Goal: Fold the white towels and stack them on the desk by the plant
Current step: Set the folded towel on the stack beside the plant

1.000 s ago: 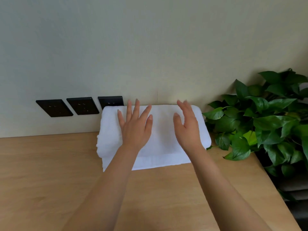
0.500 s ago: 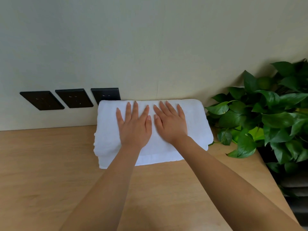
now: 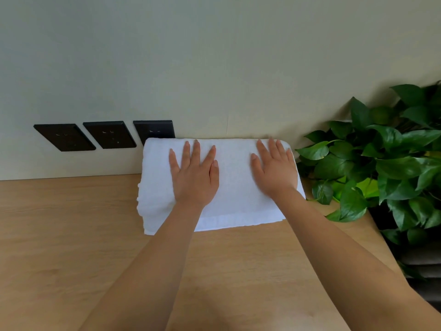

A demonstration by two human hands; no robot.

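Folded white towels (image 3: 235, 187) sit in a low stack at the back of the wooden desk (image 3: 71, 235). The rear edge is against the wall (image 3: 214, 68) and the right end is just beside the leaves of the pothos plant (image 3: 381, 168). At the left end we make out at least two layers, but cannot tell the exact count. Three black wall sockets (image 3: 107, 134) sit to the left, and the stack hides the lower corner of the nearest one.

The left hand (image 3: 194, 177) lies flat on the top towel, left of centre, fingers straight and spread, gripping nothing. The right hand (image 3: 276, 173) lies flat near the right end, fingers straight and closer together, pressing rather than holding. The two hands are well apart.

Handling, as we judge it:
- The cloth is terry: soft, light, limp, neither fragile nor slippery.
- It gives under the palms and probably springs back.
- Lifted by one corner, the folds would likely fall open.
- To shift the stack, we would slide flat hands under both short ends, or pinch through all layers at a folded edge.
- The loose hem along the near edge is a poor place to hold.

The step looks like smoothing, with the task near its end.
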